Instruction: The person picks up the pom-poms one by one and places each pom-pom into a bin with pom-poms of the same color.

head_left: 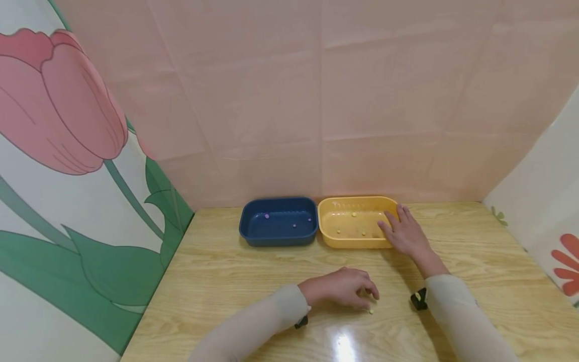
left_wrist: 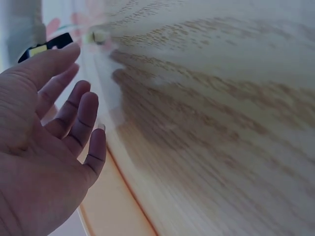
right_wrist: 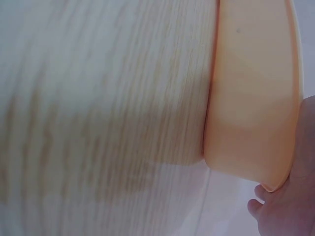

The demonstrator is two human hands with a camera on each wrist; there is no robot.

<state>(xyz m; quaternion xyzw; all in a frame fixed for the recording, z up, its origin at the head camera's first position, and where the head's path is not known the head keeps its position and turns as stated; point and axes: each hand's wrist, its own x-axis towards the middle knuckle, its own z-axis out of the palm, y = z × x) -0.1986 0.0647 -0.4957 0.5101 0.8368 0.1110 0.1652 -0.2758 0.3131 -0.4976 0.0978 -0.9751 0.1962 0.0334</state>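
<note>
My left hand (head_left: 346, 287) hovers low over the table with relaxed, slightly bent fingers, its palm bare in the left wrist view. Just by its fingertips lies a small yellow-green bead-like piece (head_left: 371, 311), which shows blurred beyond the thumb in the left wrist view. Over the right end of the yellow basket (head_left: 357, 243), my right hand (head_left: 407, 235) has its fingers spread across the rim, thumb side inside. Three small yellow pieces show in that basket, one of them a yellow piece (head_left: 354, 214) near the back wall.
A dark blue basket (head_left: 278, 242) stands left of the yellow one, rims close together. Small purple pieces lie in it, including a purple piece (head_left: 267, 216). Both baskets are near the pink backdrop (head_left: 271, 125) at the back of the wood-grain table (head_left: 208, 301).
</note>
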